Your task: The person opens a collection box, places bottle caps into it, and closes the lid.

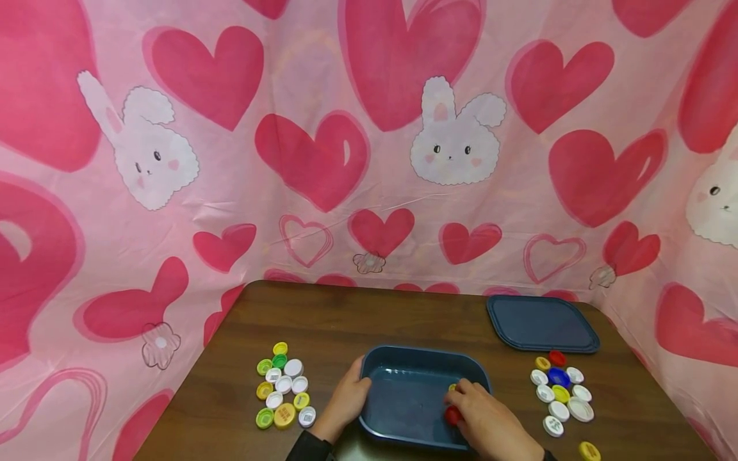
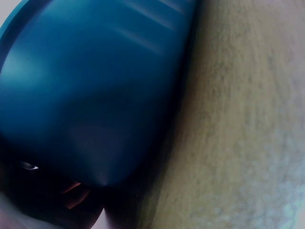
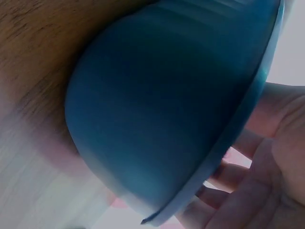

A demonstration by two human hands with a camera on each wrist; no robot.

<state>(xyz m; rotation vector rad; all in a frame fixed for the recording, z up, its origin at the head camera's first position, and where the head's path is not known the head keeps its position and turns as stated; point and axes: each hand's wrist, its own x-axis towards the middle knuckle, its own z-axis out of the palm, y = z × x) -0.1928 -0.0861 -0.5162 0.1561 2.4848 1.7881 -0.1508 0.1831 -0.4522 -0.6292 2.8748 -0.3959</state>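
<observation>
A dark blue rectangular plastic container (image 1: 403, 400) stands at the table's near edge. At its left rim my left hand (image 1: 348, 397) grips the wall, the thumb over the edge. My right hand (image 1: 484, 416) reaches over the right rim, its fingers curled down inside. A red bottle cap (image 1: 453, 415) shows at those fingers, which seem to pinch it, and a yellow bottle cap (image 1: 452, 387) peeks out just beyond them. In the right wrist view the container's outer wall (image 3: 157, 105) hides the fingertips. The left wrist view shows mostly the container's outer side (image 2: 95, 95).
Left of the container lies a group of white, yellow and green caps (image 1: 283, 384). Another group, with white, yellow, blue and red caps (image 1: 559, 376), lies to the right. One yellow cap (image 1: 589, 451) sits nearer. A dark blue lid (image 1: 542, 323) rests at the back right.
</observation>
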